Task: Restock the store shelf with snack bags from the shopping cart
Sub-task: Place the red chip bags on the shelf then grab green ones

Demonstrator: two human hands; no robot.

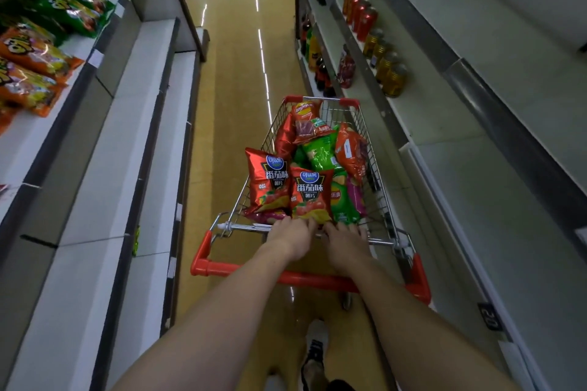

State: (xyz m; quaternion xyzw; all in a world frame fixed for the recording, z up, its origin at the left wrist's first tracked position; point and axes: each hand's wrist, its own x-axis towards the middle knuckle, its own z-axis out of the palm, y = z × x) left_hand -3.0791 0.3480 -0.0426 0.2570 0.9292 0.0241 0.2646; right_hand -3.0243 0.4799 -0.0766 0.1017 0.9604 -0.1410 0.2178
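Both my left hand (pixel 293 236) and right hand (pixel 344 240) pinch the red tomato chip bag (pixel 310 194) by its bottom edge, above the shopping cart (pixel 386 200). Lifting it straight up should avoid dragging neighbouring bags out.

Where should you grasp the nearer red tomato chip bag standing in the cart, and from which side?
Grip the red tomato chip bag by its bottom edge, reaching from the handle side. It stands upright against the other bags, its lower edge nearest both hands, left hand and right hand.

a shop aisle: shelving (pixel 104 124) with snack bags (pixel 35 51), canned drinks (pixel 362 17) opposite, a shopping cart (pixel 305 276) between.
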